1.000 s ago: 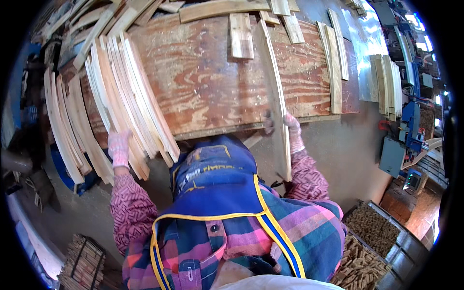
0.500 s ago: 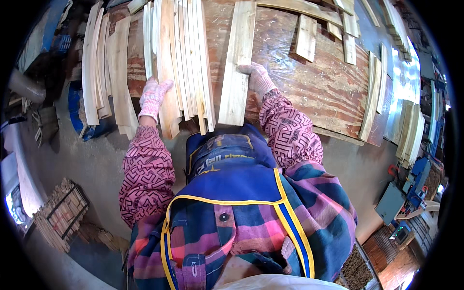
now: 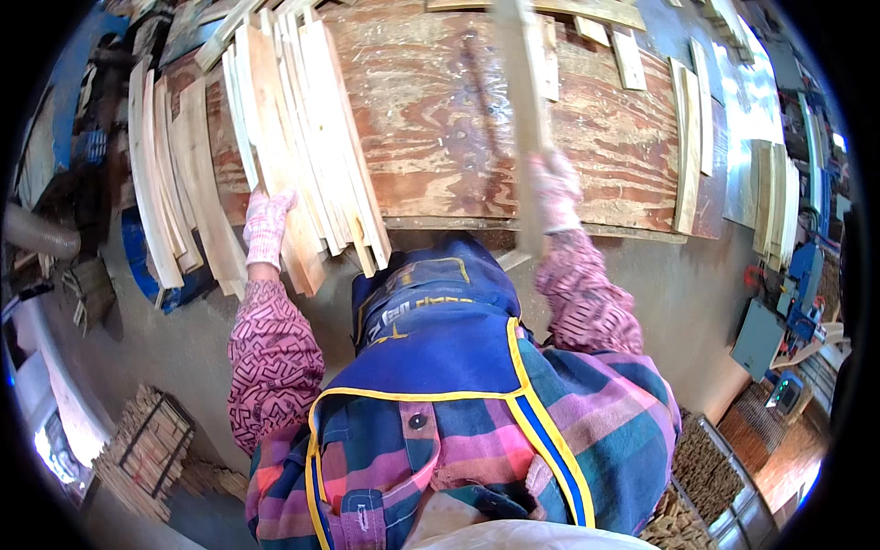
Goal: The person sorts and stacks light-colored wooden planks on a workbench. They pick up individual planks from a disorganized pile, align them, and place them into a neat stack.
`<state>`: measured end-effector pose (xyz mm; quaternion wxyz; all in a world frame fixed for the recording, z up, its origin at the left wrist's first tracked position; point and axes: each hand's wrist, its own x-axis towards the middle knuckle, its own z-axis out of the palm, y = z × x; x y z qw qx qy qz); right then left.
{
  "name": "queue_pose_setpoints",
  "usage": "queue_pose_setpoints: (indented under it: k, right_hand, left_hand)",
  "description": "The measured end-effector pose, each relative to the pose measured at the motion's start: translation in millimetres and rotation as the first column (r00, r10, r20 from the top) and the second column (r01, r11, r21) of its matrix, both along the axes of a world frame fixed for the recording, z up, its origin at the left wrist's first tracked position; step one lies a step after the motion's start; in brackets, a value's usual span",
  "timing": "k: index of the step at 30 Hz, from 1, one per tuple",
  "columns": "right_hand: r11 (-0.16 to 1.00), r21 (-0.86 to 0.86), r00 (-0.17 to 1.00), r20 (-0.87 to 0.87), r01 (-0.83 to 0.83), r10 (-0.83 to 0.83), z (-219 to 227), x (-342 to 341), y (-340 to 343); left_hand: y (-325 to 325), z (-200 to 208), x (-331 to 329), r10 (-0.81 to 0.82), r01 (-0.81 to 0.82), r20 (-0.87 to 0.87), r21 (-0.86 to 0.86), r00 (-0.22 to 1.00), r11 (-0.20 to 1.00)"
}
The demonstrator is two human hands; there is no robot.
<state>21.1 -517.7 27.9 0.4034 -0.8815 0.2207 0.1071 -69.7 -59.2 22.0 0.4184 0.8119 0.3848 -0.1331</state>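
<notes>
**Gloved hands on wood slats at plywood bench**

Left hand (image 3: 266,225), in a pink-white glove, lies flat with fingers mostly extended against the near ends of a fanned slat stack (image 3: 307,137) at the left of the bench (image 3: 440,119). It presses on the slats, not wrapped round any. Right hand (image 3: 555,188), same glove, is blurred; fingers look curled round one long slat (image 3: 522,101) that runs from the near bench edge away to the far side, standing clear of the stack, near mid-bench. Grip detail hard to tell through blur.

Stack slats overhang the near bench edge, leaning left to right. More slats (image 3: 170,183) hang off the bench's left side, just beside the stack. A few loose slats (image 3: 687,137) lie at the right end of the bench, well apart from both hands; short offcuts at the far right corner.

Person wears a blue apron (image 3: 431,321) with yellow trim over a plaid shirt, pink patterned sleeves. Crate of small sticks (image 3: 147,449) on the floor near left. Bins of wood pieces (image 3: 701,477) near right. Blue machine (image 3: 802,284) far right.
</notes>
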Motion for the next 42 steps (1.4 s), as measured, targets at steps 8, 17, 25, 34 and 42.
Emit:
queue_pose_setpoints:
  k: [8, 17, 25, 34, 42]
  right_hand:
    - [0.582, -0.808, 0.996, 0.069, 0.089, -0.057, -7, 83, -242]
    - [0.885, -0.454, 0.968, -0.252, -0.103, -0.017, -20, 192, 33]
    - [0.737, -0.46, 0.853, -0.42, -0.496, 0.312, 128, 196, -63]
    - [0.696, 0.693, 0.957, -0.289, 0.187, 0.031, 93, -137, -181]
    - [-0.312, 0.921, 0.905, -0.324, 0.234, -0.276, 39, -213, -37]
  left_hand:
    - [-5, -5, 1, -0.01, 0.009, 0.054, 0.01, 0.998, 1.0]
    - [12, -17, -9, 0.094, -0.087, 0.106, -0.064, 0.99, 0.994]
    - [11, -19, -1, 0.047, -0.046, 0.022, -0.056, 0.999, 0.997]
    - [3, -22, 9, -0.038, 0.038, -0.011, 0.044, 0.999, 0.998]
    - [-11, 0, 1, -0.112, 0.11, 0.003, 0.144, 0.994, 0.983]
